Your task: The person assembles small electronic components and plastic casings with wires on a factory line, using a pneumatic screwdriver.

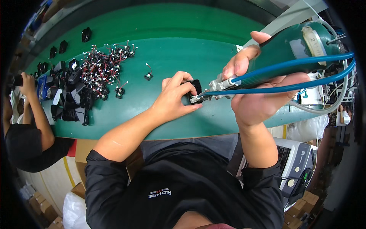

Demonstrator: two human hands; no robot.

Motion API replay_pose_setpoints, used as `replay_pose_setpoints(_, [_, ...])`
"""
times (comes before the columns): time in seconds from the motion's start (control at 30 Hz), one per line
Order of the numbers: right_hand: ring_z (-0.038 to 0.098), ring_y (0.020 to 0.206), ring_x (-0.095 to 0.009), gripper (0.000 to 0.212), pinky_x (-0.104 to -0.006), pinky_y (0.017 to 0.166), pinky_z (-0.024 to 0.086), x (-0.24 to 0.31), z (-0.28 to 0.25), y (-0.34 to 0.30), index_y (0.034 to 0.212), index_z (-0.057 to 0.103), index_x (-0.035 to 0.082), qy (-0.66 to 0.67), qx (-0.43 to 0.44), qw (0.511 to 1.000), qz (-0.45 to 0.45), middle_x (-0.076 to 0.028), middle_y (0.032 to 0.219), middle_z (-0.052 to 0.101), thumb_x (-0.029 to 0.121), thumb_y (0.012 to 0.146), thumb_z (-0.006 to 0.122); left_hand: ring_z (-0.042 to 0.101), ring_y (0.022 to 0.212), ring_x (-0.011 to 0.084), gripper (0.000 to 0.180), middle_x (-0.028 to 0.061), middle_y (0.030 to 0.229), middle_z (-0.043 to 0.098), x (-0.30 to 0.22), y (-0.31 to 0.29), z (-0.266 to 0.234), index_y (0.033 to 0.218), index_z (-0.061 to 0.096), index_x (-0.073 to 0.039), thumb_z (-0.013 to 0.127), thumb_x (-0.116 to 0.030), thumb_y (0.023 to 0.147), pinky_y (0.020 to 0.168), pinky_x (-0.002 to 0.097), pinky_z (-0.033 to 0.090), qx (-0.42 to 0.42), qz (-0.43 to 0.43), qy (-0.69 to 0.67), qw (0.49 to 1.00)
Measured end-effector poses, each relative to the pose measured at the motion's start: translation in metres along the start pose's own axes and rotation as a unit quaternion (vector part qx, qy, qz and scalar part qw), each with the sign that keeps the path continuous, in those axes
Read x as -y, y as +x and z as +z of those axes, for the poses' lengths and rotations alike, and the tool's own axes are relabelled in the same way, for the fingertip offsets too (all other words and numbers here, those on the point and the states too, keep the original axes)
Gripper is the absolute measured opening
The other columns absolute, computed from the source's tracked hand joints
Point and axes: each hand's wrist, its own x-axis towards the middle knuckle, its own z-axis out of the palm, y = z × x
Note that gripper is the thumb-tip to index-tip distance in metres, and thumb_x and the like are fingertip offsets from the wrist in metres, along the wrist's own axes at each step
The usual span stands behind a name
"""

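Note:
My left hand [176, 94] is closed on a small black plastic housing [196, 86] on the table, fingers over its left side and thumb low beside it. In my right hand [253, 89] is a large green power screwdriver [284, 49] with blue hoses, lying slantwise. The fingers and palm wrap its body from both sides. Its metal nose points left, and the tip meets the lower part of the housing. Whatever sits under the tip is too small to make out. To the left lie two loose small circuit boards with wires, one [148, 76] farther and one [119, 92] nearer.
A heap of wired boards [101, 68] covers the green table [171, 49] at left, beside piled black housings [70, 103]. Several more housings stand on the far left edge. A co-worker [28, 141] works at far left. A blue hose [297, 61] and clear tubing loop at right.

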Motion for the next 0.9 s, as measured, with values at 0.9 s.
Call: replay_pose_setpoints(0.9, [0.063, 0.069, -0.021, 0.112, -0.0337, 0.065, 0.055, 0.040, -0.003, 0.025, 0.146, 0.037, -0.008, -0.043, 0.072, 0.996, -0.041, -0.010, 0.083, 0.060, 0.088, 0.090, 0.032, 0.058, 0.115, 0.0277, 0.088, 0.0088, 0.122, 0.059, 0.004, 0.000, 0.000, 0.139, 0.051, -0.014, 0.095, -0.022, 0.063, 0.096, 0.0406, 0.038, -0.027, 0.008, -0.010, 1.000])
